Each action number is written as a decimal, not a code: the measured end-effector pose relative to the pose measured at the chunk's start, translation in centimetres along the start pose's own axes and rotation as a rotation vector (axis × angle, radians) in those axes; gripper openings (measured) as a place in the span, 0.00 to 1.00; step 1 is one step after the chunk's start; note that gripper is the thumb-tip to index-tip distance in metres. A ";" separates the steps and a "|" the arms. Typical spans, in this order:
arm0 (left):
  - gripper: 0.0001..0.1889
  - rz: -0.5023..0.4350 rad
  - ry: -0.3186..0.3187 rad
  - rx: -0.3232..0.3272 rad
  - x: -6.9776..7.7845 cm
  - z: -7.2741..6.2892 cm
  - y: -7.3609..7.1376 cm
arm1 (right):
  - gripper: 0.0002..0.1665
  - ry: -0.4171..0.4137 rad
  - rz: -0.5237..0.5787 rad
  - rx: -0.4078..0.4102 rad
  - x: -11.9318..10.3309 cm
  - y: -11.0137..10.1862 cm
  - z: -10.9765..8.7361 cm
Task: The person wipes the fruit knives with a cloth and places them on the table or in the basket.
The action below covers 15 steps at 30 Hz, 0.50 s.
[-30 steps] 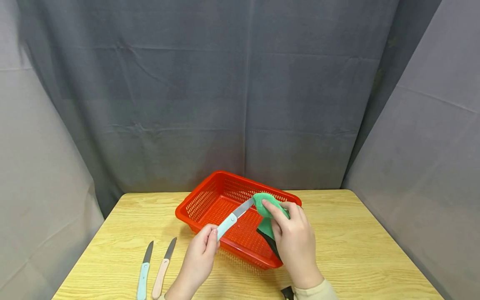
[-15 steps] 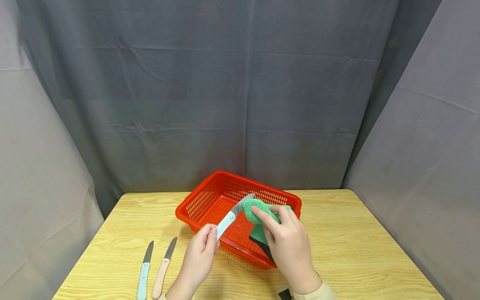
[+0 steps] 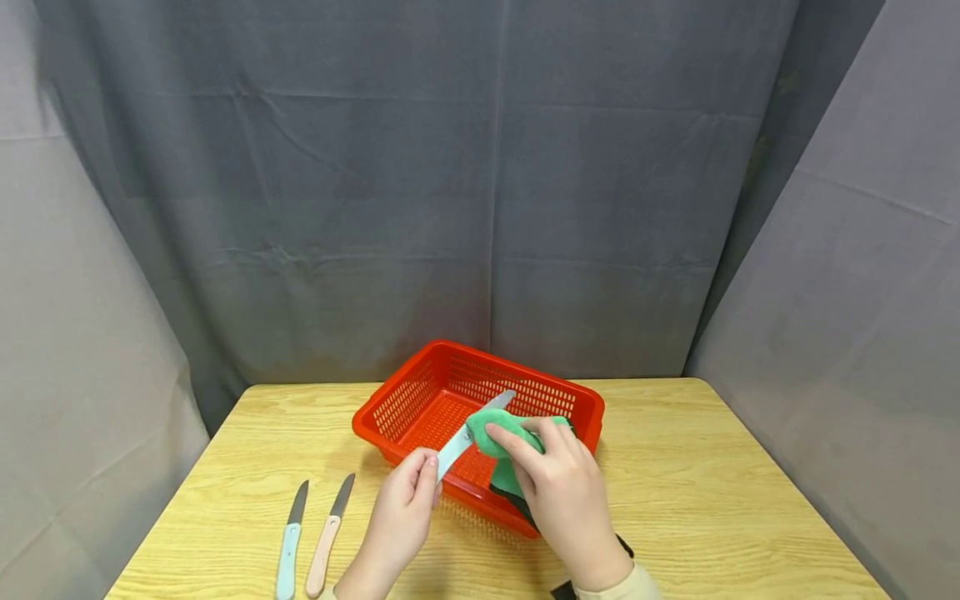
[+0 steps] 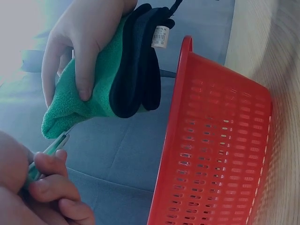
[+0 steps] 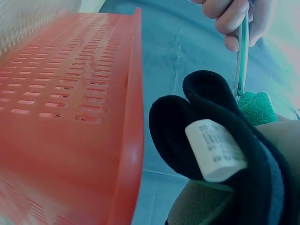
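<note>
My left hand (image 3: 399, 510) grips the pale blue handle of a knife (image 3: 453, 452), its blade slanting up and right over the red basket. Around the blade near the handle, my right hand (image 3: 564, 487) pinches a folded green cloth (image 3: 495, 429); the blade tip sticks out past it. In the left wrist view the green cloth (image 4: 77, 98) shows a dark border and a white tag (image 4: 160, 36). Part of the blade is hidden inside the cloth. On the table left of my left hand lie a blue-handled knife (image 3: 288, 546) and a pink-handled knife (image 3: 324, 546).
The red plastic basket (image 3: 375, 429) with slotted walls stands on the wooden table (image 3: 712, 483), under both hands. Grey curtain (image 3: 360, 208) hangs behind the table, with pale cloth on both sides. A black strap (image 3: 564, 590) shows by the right wrist.
My right hand has slid the green cloth down and left along the blade, from the tip to near the handle. The blade tip is now uncovered. My left hand stays nearly still.
</note>
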<state>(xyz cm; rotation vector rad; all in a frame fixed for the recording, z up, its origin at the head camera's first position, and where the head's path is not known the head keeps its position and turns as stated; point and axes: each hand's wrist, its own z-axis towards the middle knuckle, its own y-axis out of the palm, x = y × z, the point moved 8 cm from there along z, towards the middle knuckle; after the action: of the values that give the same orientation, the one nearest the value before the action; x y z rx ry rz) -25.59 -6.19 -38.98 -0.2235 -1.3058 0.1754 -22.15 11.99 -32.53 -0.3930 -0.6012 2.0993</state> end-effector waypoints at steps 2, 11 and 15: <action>0.12 0.002 -0.006 -0.002 0.0 0.0 0.0 | 0.38 0.001 0.001 -0.001 0.0 0.1 0.0; 0.11 0.022 -0.008 -0.002 -0.1 0.1 -0.1 | 0.38 0.016 0.017 -0.015 0.1 0.3 -0.1; 0.11 0.025 0.007 0.000 -0.1 0.1 -0.2 | 0.38 0.031 0.007 -0.014 0.4 0.3 -0.2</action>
<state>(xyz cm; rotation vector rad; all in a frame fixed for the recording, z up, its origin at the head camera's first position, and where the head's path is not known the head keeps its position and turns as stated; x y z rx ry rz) -25.67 -6.40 -39.01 -0.2403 -1.2969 0.1958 -22.49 12.21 -32.89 -0.4350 -0.5976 2.0926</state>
